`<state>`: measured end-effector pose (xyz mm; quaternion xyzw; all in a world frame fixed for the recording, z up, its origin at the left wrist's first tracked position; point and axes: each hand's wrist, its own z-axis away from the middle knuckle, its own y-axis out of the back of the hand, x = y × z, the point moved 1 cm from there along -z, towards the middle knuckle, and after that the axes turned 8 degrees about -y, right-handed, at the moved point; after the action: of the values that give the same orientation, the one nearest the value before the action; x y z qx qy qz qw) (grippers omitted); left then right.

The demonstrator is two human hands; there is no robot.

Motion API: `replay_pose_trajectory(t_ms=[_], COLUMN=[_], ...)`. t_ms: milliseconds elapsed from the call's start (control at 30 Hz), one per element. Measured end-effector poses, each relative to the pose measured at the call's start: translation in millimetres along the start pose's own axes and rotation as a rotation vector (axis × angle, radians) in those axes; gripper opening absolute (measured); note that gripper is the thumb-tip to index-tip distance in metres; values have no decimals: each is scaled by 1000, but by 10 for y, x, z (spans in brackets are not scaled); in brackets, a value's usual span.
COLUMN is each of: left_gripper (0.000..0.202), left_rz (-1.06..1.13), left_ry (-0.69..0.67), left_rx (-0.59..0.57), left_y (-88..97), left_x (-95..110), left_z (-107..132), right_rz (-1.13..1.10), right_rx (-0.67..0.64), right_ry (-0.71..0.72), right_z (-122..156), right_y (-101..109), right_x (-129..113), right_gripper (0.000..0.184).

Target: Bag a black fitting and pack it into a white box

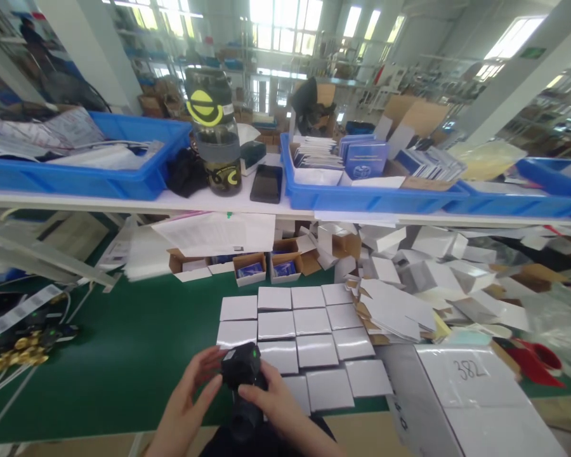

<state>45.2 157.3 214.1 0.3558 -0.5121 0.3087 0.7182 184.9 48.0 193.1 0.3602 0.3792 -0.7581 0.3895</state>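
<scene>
A black handheld device with a small green light, shaped like a barcode scanner (242, 363), is above the table's front edge. My right hand (271, 390) grips it from the right, thumb across the neck below its head. On the other side my left hand (197, 381) curls against the head, fingertips partly hidden behind it. Just beyond and to the right, several flat white boxes (313, 322) lie in close rows on the green table (124, 355). The device and my right hand cover some of the nearest ones.
A large white carton (476, 381) marked 382 stands at right. Behind it are piled open white boxes (428, 273). Small open boxes (250, 270) with blue contents sit at the back. The shelf above carries blue bins (361, 198), a bottle (214, 133) and a phone (266, 184). Cables (26, 349) lie left.
</scene>
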Motion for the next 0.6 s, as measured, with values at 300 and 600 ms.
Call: replay_pose_trajectory(t_ms=[300,600], left_gripper=[69,82], left_rz=[-135,-343], left_ry=[-153,-509], left_rx=[31,-269], left_y=[-687,-866], left_x=[317,711], left_z=[162,356], right_rz=[309,-76], right_rx=[215,-125], right_ry=[418,72], right_z=[170,335], right_y=[270,691], right_x=[-1,-13], right_gripper=[66,71])
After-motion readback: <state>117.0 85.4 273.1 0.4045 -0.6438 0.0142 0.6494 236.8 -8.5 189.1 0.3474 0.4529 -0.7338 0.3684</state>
